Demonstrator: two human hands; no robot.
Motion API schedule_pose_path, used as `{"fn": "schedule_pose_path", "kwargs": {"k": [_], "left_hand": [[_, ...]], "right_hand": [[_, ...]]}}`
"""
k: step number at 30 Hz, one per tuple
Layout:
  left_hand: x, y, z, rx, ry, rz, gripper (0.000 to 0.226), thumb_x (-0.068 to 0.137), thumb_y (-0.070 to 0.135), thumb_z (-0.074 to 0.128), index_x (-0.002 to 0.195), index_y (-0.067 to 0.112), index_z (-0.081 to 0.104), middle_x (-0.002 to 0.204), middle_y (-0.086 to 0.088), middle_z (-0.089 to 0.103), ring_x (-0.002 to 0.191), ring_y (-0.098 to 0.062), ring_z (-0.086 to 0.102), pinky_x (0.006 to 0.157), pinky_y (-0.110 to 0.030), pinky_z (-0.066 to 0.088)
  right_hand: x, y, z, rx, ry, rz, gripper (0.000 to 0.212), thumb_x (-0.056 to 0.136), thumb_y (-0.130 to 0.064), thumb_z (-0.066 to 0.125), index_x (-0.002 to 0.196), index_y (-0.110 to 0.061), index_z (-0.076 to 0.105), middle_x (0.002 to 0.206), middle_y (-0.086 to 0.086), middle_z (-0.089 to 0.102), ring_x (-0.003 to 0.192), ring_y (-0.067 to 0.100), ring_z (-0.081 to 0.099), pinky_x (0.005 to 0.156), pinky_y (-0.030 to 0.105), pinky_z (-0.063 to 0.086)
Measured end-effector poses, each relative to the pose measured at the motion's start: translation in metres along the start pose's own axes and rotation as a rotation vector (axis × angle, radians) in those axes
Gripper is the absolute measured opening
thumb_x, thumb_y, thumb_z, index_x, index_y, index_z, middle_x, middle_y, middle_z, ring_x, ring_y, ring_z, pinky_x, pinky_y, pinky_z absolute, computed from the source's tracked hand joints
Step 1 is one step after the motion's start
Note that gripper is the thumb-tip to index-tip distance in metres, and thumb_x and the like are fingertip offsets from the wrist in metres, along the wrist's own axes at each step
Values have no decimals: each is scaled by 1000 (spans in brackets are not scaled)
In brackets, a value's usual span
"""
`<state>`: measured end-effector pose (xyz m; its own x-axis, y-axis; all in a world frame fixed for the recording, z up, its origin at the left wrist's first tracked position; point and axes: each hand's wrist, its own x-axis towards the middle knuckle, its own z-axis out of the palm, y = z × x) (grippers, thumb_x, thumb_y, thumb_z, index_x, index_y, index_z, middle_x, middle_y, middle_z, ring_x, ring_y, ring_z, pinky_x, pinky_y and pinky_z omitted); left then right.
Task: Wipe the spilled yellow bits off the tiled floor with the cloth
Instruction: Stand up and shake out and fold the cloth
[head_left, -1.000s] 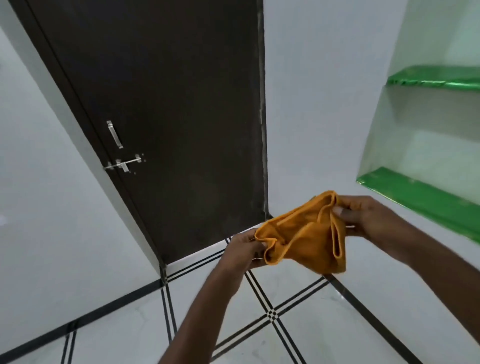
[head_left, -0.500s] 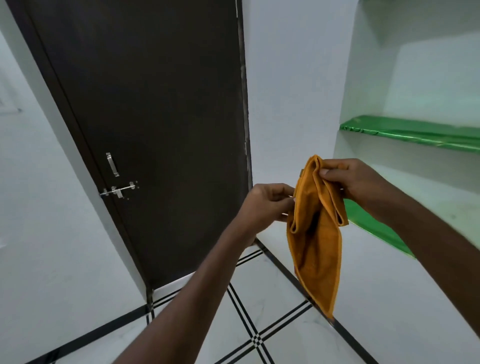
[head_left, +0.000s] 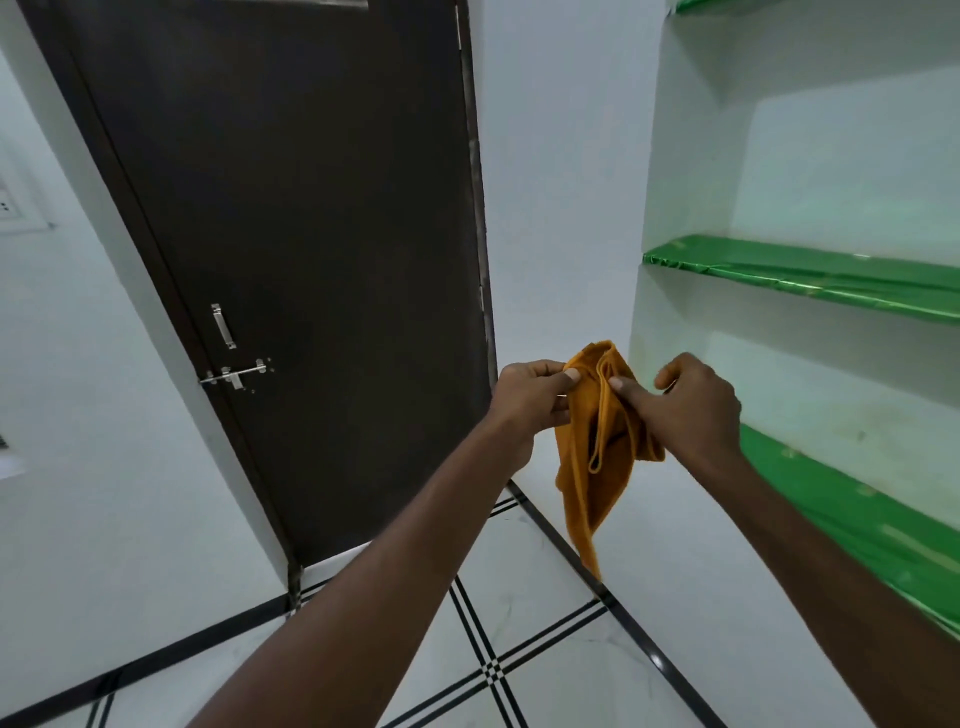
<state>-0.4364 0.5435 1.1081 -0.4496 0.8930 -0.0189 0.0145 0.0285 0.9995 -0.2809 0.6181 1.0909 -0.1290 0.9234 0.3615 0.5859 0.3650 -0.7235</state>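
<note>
An orange cloth (head_left: 597, 447) is held in the air above the tiled floor (head_left: 524, 623), hanging between both hands. It is pinched near its top by the left hand (head_left: 535, 400) and by the right hand (head_left: 691, 405). A dark door (head_left: 291, 260) is seen far left; green shelves (head_left: 810, 275) are at right.

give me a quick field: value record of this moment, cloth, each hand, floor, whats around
cloth: orange cloth, held up in the air, bunched at the top, loose end hanging down
left hand: left hand pinches the cloth's upper edge
right hand: right hand pinches the cloth's top from the other side
floor: white tiled floor with black stripe lines; no yellow bits in view
door: dark door, closed, metal latch
shelves: green shelves in a wall niche on the right
</note>
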Motion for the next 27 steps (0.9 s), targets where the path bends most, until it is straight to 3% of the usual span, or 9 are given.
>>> {"fn": "schedule_pose_path", "kwargs": {"k": [2, 4, 6, 8, 14, 16, 18, 23, 27], "left_hand": [[0, 0, 14, -20, 41, -31, 25, 96, 19, 65, 114, 1, 68, 107, -18, 74, 93, -28, 76, 85, -41, 63], [1, 0, 25, -12, 61, -51, 24, 96, 18, 66, 114, 2, 69, 107, -18, 74, 93, -29, 75, 86, -43, 62], [0, 1, 33, -12, 72, -68, 23, 96, 19, 66, 113, 3, 69, 106, -17, 74, 93, -29, 75, 87, -43, 62], [-2, 4, 41, -10, 75, -76, 23, 96, 19, 65, 113, 4, 69, 107, -16, 74, 93, -28, 75, 86, -43, 62], [1, 17, 27, 117, 214, 30, 17, 98, 16, 62, 108, 5, 69, 100, -15, 75, 84, -23, 77, 76, -38, 64], [1, 24, 14, 147, 235, 39, 16, 100, 17, 60, 106, 5, 68, 99, -15, 74, 85, -23, 76, 76, -38, 64], [0, 29, 3, 243, 263, 62, 15, 100, 20, 59, 104, 8, 67, 98, -14, 73, 85, -22, 76, 76, -39, 65], [-1, 38, -15, 393, 357, 120, 15, 101, 23, 56, 101, 10, 65, 93, -11, 69, 80, -19, 74, 75, -40, 65], [-2, 43, -26, 334, 394, 68, 20, 103, 22, 52, 108, 7, 63, 99, -15, 69, 83, -21, 73, 79, -41, 64]], "right_hand": [[-3, 11, -1, 225, -185, 66, 43, 94, -47, 69, 85, -5, 71, 77, 9, 74, 77, 31, 74, 74, 41, 61], [-6, 18, -4, 538, -412, 175, 37, 100, -39, 64, 100, -3, 75, 91, 14, 78, 85, 33, 78, 76, 41, 65], [-5, 28, -8, 660, -569, 162, 34, 98, -31, 67, 119, -4, 70, 107, 14, 78, 94, 30, 78, 79, 37, 64], [-4, 38, -12, 697, -604, 133, 37, 94, -20, 74, 127, -6, 65, 111, 16, 78, 97, 30, 78, 82, 38, 64], [11, 52, -38, 614, -346, 236, 14, 90, -2, 75, 103, -6, 72, 93, 17, 76, 79, 27, 75, 63, 26, 61], [22, 62, -43, 533, -198, 282, 13, 88, -2, 75, 96, -11, 73, 92, 17, 76, 78, 26, 72, 66, 30, 59], [32, 71, -45, 351, -94, 228, 15, 90, -7, 74, 103, -14, 73, 90, 14, 74, 81, 25, 67, 69, 30, 52], [45, 73, -58, 114, 14, 71, 15, 95, -10, 67, 105, -12, 78, 96, 10, 70, 86, 23, 59, 77, 29, 41], [59, 67, -65, 104, 18, 107, 17, 96, -19, 70, 103, -7, 79, 105, 17, 75, 89, 32, 66, 77, 36, 52]]}}
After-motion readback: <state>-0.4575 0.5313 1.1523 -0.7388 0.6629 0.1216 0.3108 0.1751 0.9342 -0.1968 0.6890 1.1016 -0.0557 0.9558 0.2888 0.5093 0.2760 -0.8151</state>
